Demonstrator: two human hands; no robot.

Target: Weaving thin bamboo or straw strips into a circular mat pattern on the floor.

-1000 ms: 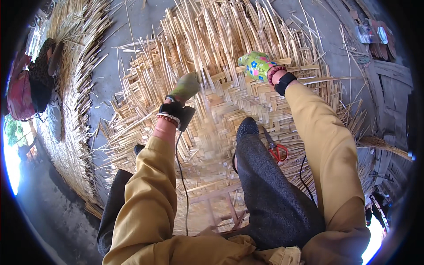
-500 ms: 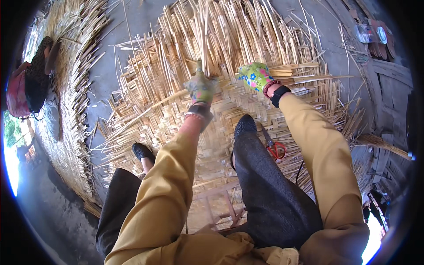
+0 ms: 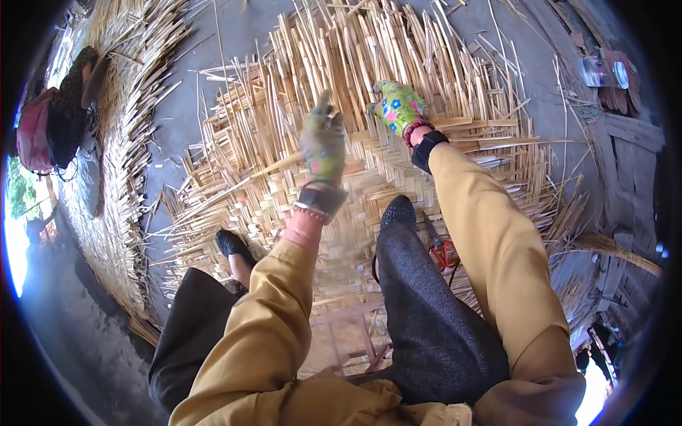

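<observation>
A large woven mat of pale split cane or bamboo strips lies under my feet. Its long loose strips fan out on the far side. My left hand, in a flowered glove, hovers slightly blurred over the weave. Its fingers are apart, one stretched away from me, and no strip shows in them. On the right, my right hand, in a matching glove, is curled down at the base of the upright strips. Whatever its fingers grip is hidden beneath the glove. Red-handled scissors lie beside my right leg, partly covered.
Another woven mat stretches along the left, with a person beyond it. A straw broom lies at the right. Wooden boards and a clear plastic container are at the right edge. My shoes rest on the mat.
My left hand has lifted back off the strips, its fingers now spread. My right hand has shifted slightly left and away from me, and my right forearm now covers more of the scissors.
</observation>
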